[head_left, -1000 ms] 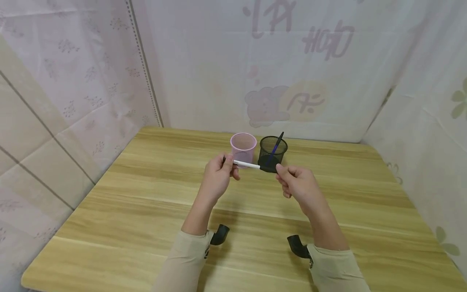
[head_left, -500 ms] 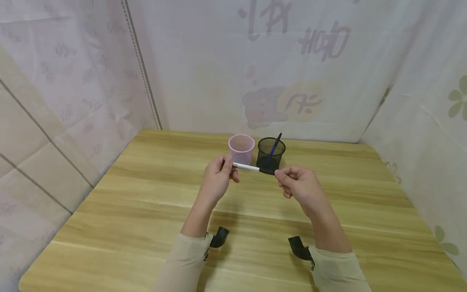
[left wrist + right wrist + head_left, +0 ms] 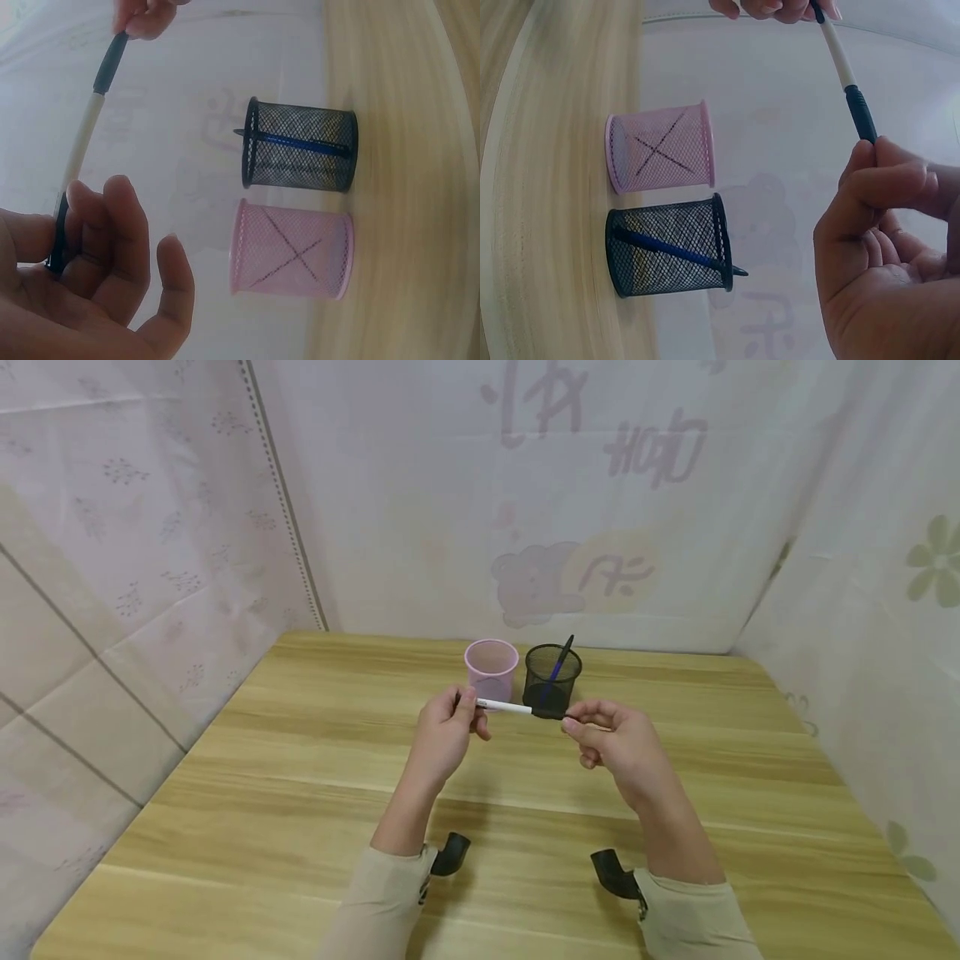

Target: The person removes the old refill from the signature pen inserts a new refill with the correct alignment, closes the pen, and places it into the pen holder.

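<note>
A white marker with black ends [image 3: 507, 706] is held nearly level in the air between both hands. My left hand [image 3: 446, 727] grips its left black end between thumb and fingers. With thumb and index finger, my right hand [image 3: 613, 739] pinches the tip of the marker's right black end [image 3: 860, 112]. Behind the marker on the table stand a pink mesh pen cup [image 3: 491, 680] and, to its right, a black mesh pen cup [image 3: 300, 169]. A dark blue pen [image 3: 671, 249] leans inside the black cup, its tip above the rim. The pink cup shows a dark X on its mesh [image 3: 298, 256].
The wood-grain table [image 3: 300, 793] reaches back to a pale printed curtain [image 3: 405, 527], which also runs along both sides. Black curved pieces [image 3: 450, 855] stick out from the sleeve cuffs over the table.
The head view has shifted slightly, so the cups appear a little further left and lower. Both hands keep their hold on the marker, which tilts slightly less; more of its right tip shows.
</note>
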`<state>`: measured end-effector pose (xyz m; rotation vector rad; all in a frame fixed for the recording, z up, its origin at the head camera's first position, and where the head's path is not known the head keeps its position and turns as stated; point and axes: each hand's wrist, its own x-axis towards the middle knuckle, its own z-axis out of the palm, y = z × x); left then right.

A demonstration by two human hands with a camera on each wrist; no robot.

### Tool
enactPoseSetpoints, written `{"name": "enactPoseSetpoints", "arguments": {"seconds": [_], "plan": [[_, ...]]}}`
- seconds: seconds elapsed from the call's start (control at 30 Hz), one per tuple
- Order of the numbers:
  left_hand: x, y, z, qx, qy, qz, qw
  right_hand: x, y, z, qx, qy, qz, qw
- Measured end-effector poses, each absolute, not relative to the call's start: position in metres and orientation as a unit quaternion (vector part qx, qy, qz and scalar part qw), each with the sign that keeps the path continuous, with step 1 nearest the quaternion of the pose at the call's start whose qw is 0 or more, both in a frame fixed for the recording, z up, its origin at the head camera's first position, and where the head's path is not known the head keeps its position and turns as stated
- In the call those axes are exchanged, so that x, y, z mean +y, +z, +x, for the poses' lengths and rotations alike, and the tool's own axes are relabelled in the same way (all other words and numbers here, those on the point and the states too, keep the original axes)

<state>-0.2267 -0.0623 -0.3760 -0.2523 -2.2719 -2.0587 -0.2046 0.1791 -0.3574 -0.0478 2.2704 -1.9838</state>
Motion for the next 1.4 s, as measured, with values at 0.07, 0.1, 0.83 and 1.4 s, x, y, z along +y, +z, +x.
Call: {"name": "enactPoseSetpoints", "arguments": {"seconds": [0.07,0.1,0.83,1.4], "plan": [[-0.063,-0.376,-0.227,-0.739,-0.668,-0.078,0.036,0.178,-0.357,-0.205,0.754,-0.652,-0.022,0.075],[-0.063,-0.375,-0.226,-0.739,-0.668,-0.076,0.037,0.177,-0.357,-0.205,0.759,-0.646,-0.027,0.084],[-0.06,-0.37,-0.222,-0.744,-0.66,-0.097,0.048,0.175,-0.358,-0.203,0.768,-0.634,-0.006,0.091],[-0.069,-0.364,-0.225,-0.744,-0.659,-0.091,0.063,0.181,-0.355,-0.2,0.764,-0.639,-0.023,0.09]]}}
